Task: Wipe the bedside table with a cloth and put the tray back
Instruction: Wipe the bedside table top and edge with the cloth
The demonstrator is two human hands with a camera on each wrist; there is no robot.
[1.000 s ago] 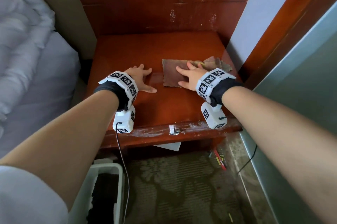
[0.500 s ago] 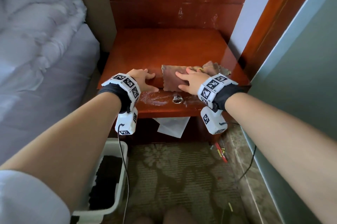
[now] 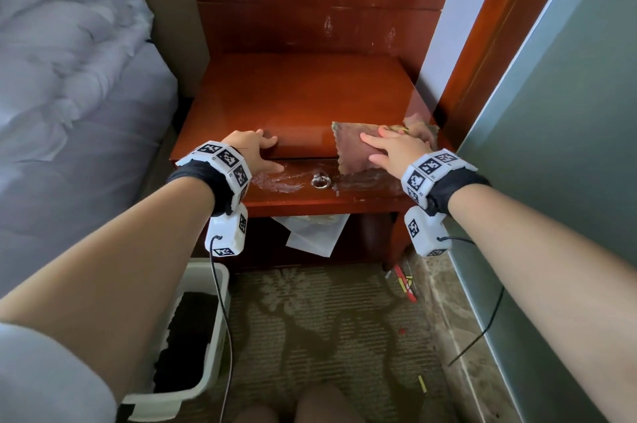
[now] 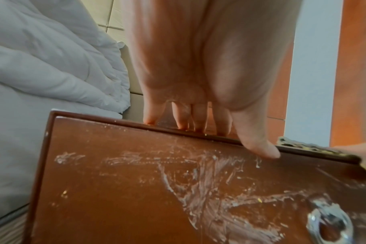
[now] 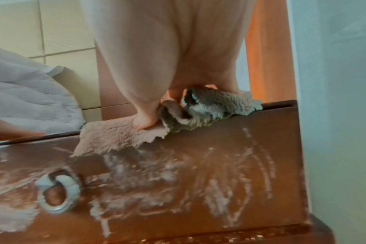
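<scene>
The red-brown bedside table (image 3: pixel 303 95) stands ahead. A brown cloth (image 3: pixel 351 150) lies at its front right edge and hangs a little over the drawer front (image 5: pixel 178 181). My right hand (image 3: pixel 396 148) presses flat on the cloth (image 5: pixel 119 135), thumb down on it and fingers stretched out. My left hand (image 3: pixel 256 150) rests on the front left edge, with its fingers (image 4: pixel 198 118) on the top and the thumb on the smeared drawer front (image 4: pixel 136 189). A white tray-like bin (image 3: pixel 198 271) with dark contents sits on the floor at lower left.
White smears surround the drawer's metal ring pull (image 3: pixel 320 181). A bed with a pale duvet (image 3: pixel 69 78) lies close on the left and a grey-green wall (image 3: pixel 568 146) on the right. Paper (image 3: pixel 310 233) lies under the table, and red sticks (image 3: pixel 405 284) on the carpet.
Both hands slid from mid-table back to the front edge. The right hand dragged the cloth along and to the right, so it overhangs the drawer front. The view pulled back.
</scene>
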